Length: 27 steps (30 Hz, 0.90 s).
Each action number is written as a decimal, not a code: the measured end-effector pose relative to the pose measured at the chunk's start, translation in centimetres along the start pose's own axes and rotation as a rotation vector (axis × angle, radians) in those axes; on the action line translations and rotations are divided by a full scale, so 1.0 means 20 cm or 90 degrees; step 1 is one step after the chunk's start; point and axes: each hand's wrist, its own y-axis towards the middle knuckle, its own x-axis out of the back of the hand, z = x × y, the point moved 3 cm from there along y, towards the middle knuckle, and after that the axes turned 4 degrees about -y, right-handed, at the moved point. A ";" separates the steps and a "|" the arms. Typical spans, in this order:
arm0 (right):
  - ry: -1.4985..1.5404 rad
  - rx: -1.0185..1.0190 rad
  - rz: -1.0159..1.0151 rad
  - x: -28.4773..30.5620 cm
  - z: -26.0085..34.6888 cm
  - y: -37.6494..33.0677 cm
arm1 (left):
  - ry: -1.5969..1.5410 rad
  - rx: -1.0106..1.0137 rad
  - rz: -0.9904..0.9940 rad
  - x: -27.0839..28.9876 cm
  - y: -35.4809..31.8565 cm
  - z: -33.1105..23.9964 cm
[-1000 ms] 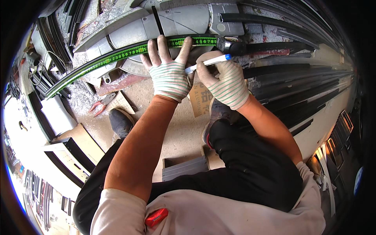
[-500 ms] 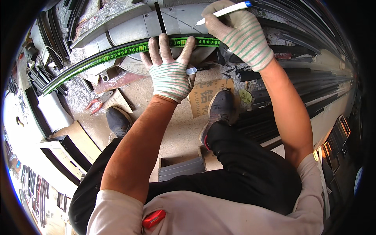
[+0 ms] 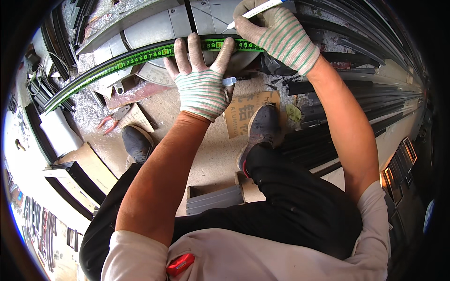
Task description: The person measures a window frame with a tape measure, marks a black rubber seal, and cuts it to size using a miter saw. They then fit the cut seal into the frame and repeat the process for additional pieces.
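My left hand (image 3: 201, 91), in a striped knit glove, spreads its fingers over a green-and-black measuring tape (image 3: 140, 58) that lies along a long black metal strip (image 3: 86, 77). Beside its thumb a pale translucent pen cap (image 3: 228, 81) sticks out, tucked against the hand. My gloved right hand (image 3: 286, 42) is closed round a white marker (image 3: 255, 14) with a blue end. The marker's tip points down and left, just beyond the tape, above a grey metal machine bed (image 3: 161, 23). Whether the tip touches anything, I cannot tell. The tape's right part passes behind the right hand.
Red-handled pliers (image 3: 112, 118) and a printed cardboard piece (image 3: 236, 117) lie on the floor near my shoes (image 3: 263, 125). Long dark metal profiles (image 3: 347, 96) are stacked on the right. A grey box-shaped piece (image 3: 213, 200) stands between my legs.
My right hand has shifted left with the marker, its tip now closer to the tape. My left hand keeps its place on the tape. The whole view has moved slightly.
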 end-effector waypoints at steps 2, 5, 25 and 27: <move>-0.025 0.039 -0.018 -0.01 0.00 0.00 | 0.002 0.001 0.003 0.00 0.00 0.00; -0.077 0.075 -0.024 0.00 0.01 0.00 | -0.002 -0.001 0.000 0.00 0.00 0.00; -0.068 0.076 -0.013 -0.02 0.00 -0.01 | 0.000 -0.011 -0.015 -0.01 0.00 0.00; -0.075 0.075 -0.013 -0.02 0.00 -0.01 | -0.004 -0.012 -0.019 -0.01 0.00 0.00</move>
